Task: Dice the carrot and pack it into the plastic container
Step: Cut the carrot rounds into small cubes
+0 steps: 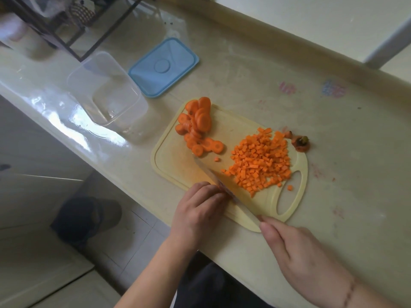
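**Dicing a carrot on a pale yellow board, container standing open nearby**

Lying across the near half of the cutting board (pixel 169 156), the knife (pixel 222 185) shows a long, smooth blade that picks up an orange reflection. Its tip reaches toward the carrot slices (pixel 196 127). The right hand (pixel 298 256) curls around the handle, which is hidden under the palm, with the index finger stretched along the spine of the blade. The left hand (pixel 200 207) sits just beside the blade on the board's near edge, fingers bent under; whatever they press on is hidden, so I cannot tell whether they pinch a piece of carrot.

The board is matte plastic with rounded corners, a shallow groove around its rim and an oval handle cutout at the right end. Round, thick coins of carrot are heaped in a loose, overlapping stack at the far left corner. A broad, flat spread of small, bright orange diced carrot (pixel 260 161) covers the right side of the board, with single cubes strayed toward the middle and into the cutout. The stubby carrot top (pixel 300 143), with a dark stem end, lies just off the board's far right edge.

On the glossy, cream countertop (pixel 266 74), the clear, rectangular plastic container (pixel 106 92) stands open to the left of the board, and its blue lid (pixel 163 67) lies flat beside it.
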The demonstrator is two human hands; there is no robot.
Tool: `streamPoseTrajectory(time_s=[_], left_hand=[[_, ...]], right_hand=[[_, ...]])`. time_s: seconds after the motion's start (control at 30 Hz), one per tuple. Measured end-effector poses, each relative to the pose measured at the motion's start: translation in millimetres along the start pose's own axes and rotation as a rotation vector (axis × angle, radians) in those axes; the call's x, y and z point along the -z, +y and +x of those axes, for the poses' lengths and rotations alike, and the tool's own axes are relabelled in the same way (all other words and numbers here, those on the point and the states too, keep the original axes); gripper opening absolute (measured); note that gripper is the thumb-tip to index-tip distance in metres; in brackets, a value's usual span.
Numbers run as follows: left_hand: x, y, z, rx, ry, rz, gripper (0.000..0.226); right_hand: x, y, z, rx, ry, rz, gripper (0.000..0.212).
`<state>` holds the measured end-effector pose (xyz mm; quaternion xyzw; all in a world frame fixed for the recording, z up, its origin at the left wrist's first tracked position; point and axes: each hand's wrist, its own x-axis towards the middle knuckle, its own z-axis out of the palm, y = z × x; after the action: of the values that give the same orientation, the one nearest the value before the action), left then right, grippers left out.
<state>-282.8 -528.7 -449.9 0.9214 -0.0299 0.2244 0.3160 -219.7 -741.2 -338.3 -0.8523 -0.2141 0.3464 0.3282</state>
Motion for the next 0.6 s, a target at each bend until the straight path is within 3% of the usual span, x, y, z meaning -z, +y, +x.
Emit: streamPoseTrajectory(time_s=[0.07,0.23,0.4,0.53,0.6], left_hand=[[1,2,0,0.020,0.008,0.012,0.007],[4,4,1,0.024,0.047,-0.001,0.007],[2,2,-5,-0.015,0.018,0.006,0.008],[0,0,-7,-0.009,-0.008,-0.012,0.010],[-1,1,-6,0.000,0.006,-0.010,0.014]], right_hand=[[6,-4,5,0.011,0.016,0.054,0.038],[23,-12,-1,-0.012,0.013,0.109,0.031],[21,-10,-14,-0.035,-0.055,0.070,0.036],[12,3,-19,-0.047,-0.087,0.023,0.067],[7,8,-18,-0.044,-0.073,0.010,0.064]])
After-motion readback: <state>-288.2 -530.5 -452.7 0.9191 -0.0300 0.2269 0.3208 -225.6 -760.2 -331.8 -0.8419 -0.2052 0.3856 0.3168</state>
